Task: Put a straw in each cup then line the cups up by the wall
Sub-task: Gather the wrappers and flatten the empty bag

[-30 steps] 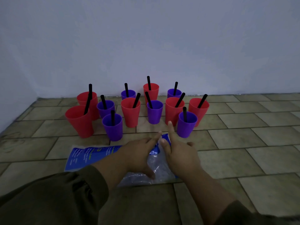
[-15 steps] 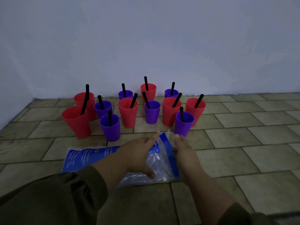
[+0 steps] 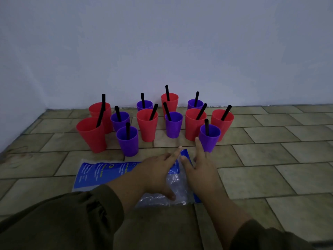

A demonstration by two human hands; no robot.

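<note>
Several red and purple cups stand in a loose cluster on the tiled floor near the wall (image 3: 180, 51), each with a black straw in it. Nearest are a purple cup (image 3: 209, 139) at the right, another purple cup (image 3: 128, 141) and a red cup (image 3: 92, 135) at the left. My left hand (image 3: 156, 175) lies flat, fingers spread, on a blue and clear plastic straw bag (image 3: 100, 173). My right hand (image 3: 200, 168) is open over the bag's right end, its index finger reaching up beside the right purple cup.
The floor is beige tile, with open tiles to the right (image 3: 270, 156) of the cups. A side wall (image 3: 14, 105) closes the left corner. My dark green sleeves fill the bottom of the view.
My right hand has moved forward, its index finger now stretched up next to the right purple cup. The left hand stays on the bag. The cups have not moved.
</note>
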